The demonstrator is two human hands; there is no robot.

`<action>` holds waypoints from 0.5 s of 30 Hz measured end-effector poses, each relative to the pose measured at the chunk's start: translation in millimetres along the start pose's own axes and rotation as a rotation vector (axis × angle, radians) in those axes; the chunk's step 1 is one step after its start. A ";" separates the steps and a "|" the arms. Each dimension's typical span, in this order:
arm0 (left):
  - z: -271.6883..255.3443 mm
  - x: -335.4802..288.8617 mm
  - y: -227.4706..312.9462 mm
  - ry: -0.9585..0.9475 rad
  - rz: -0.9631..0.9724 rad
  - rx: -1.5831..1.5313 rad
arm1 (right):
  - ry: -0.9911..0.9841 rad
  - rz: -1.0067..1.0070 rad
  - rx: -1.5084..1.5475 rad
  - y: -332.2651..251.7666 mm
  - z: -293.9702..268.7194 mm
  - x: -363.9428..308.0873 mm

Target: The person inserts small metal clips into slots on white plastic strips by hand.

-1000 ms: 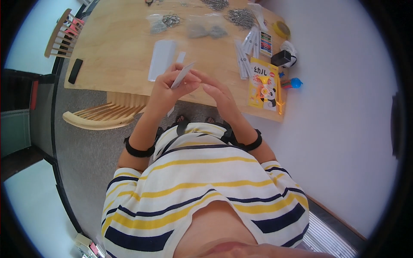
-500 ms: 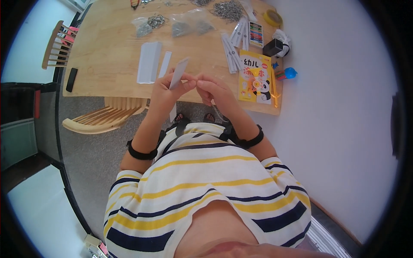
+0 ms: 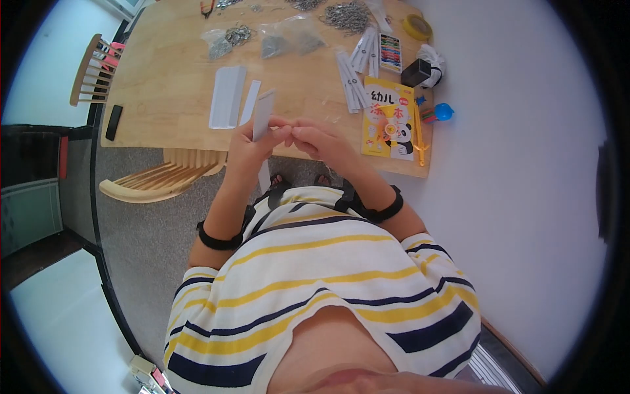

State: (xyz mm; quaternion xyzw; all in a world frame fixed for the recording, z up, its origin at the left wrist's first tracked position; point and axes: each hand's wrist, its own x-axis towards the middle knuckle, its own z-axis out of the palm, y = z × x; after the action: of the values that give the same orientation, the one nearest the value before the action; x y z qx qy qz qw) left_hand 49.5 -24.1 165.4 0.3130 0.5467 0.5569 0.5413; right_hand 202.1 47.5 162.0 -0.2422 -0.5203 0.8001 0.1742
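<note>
Left hand (image 3: pixel 252 143) grips flat white strip (image 3: pixel 263 117); right hand (image 3: pixel 326 141) curled, contents unclear; clear plastic bag (image 3: pixel 270 31) holds grey bits (image 3: pixel 273 46); pale wooden table (image 3: pixel 167 92), grey floor (image 3: pixel 154 236).

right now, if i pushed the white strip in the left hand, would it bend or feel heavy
The white strip is probably fairly stiff, since its part above the left hand looks straight. It is likely light, being thin and narrow.

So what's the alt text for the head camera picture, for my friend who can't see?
A person's left hand holds a narrow, flat white strip close beside the right hand, at a pale wooden table's edge. Beyond lie clear plastic bags of grey pieces; a yellow panda-covered book lies to the right.
</note>
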 end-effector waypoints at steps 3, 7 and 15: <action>2.1 -2.4 2.8 0.010 0.006 -0.002 | 0.007 0.016 0.085 0.3 0.8 0.2; -5.7 -3.3 -4.0 -0.012 0.022 0.001 | -0.095 0.118 0.119 0.7 -4.7 -0.5; -4.0 -1.1 -24.4 -0.054 0.177 0.009 | 0.011 0.184 0.171 -14.8 2.6 -4.8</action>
State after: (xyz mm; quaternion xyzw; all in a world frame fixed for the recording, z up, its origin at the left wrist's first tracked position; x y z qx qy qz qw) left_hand 52.3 -30.7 141.7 0.3774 0.5045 0.5917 0.5030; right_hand 204.9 48.9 177.5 -0.2778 -0.4247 0.8528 0.1228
